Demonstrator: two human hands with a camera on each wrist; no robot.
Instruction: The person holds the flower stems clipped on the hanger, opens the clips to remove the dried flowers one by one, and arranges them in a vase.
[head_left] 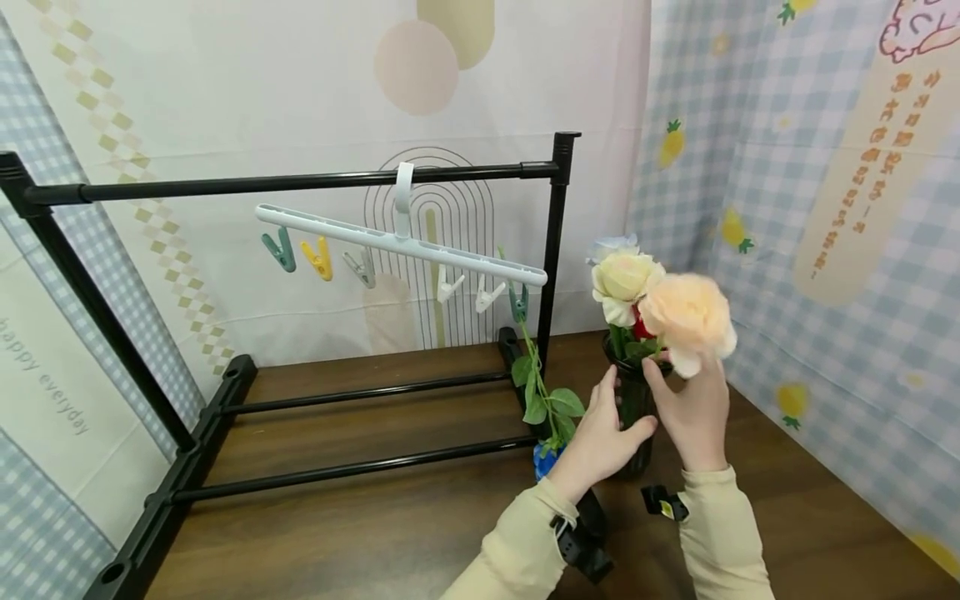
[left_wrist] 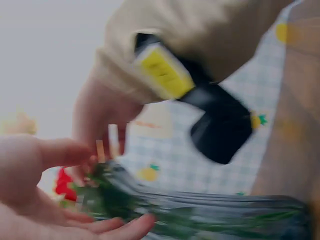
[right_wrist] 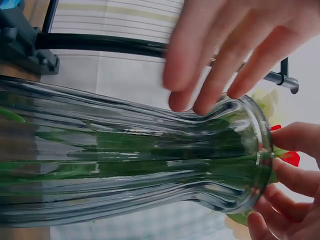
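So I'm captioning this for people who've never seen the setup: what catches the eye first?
The bouquet, with its big peach bloom, stands in a ribbed glass vase at the right of the wooden table. The left hand and right hand flank the vase's neck. Behind them, a white peg hanger hangs from a black rack, one green stem clipped to it.

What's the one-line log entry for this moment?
left hand: holds vase | right hand: at vase neck | flowers: in vase | table: wooden
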